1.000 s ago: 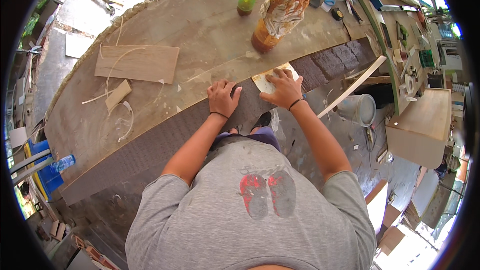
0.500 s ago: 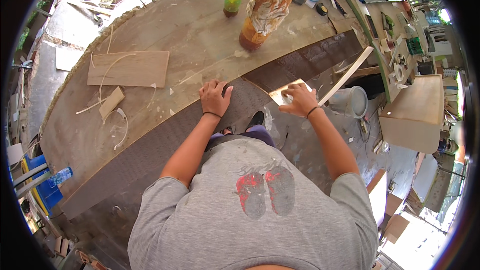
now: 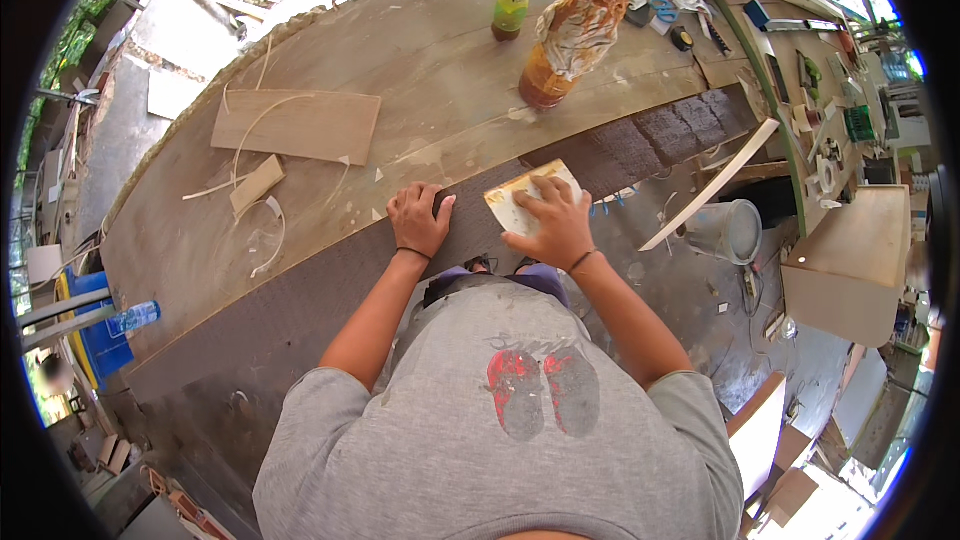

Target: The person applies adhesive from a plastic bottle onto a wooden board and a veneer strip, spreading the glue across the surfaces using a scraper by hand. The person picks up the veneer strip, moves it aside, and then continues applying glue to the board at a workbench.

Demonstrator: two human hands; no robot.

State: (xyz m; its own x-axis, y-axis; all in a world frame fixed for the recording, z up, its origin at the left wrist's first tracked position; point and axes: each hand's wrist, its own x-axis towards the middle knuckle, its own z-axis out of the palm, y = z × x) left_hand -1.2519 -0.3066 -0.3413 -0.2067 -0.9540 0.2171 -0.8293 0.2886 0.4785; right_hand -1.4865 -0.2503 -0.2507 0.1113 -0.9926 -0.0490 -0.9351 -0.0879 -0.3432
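A long dark brown strip [image 3: 300, 290] runs along the near edge of the worktable; its right stretch looks wet and glossy in patches. My left hand [image 3: 420, 220] rests on the strip at the table edge, fingers loosely bent, thumb apart. In my right hand [image 3: 558, 225] is a flat whitish spreader [image 3: 510, 202] with a yellow-brown stained edge, held over the strip just right of my left hand. Whether its edge touches the strip I cannot tell. Beyond my right hand stands a jar [image 3: 548, 85] of amber-brown liquid, its top wrapped in crumpled, stained film.
A green-labelled bottle [image 3: 513, 0] stands beside the jar. Thin wood sheet [image 3: 295, 127] and curled offcuts lie at left. Scissors [image 3: 663, 9] and a tape measure [image 3: 682, 38] sit at the far right. A pale wood strip [image 3: 712, 185] juts out near a bucket [image 3: 725, 230].
My right hand has moved left with the spreader, from the strip's near edge to close beside my left hand. My left hand stays on the strip. The view has shifted slightly.
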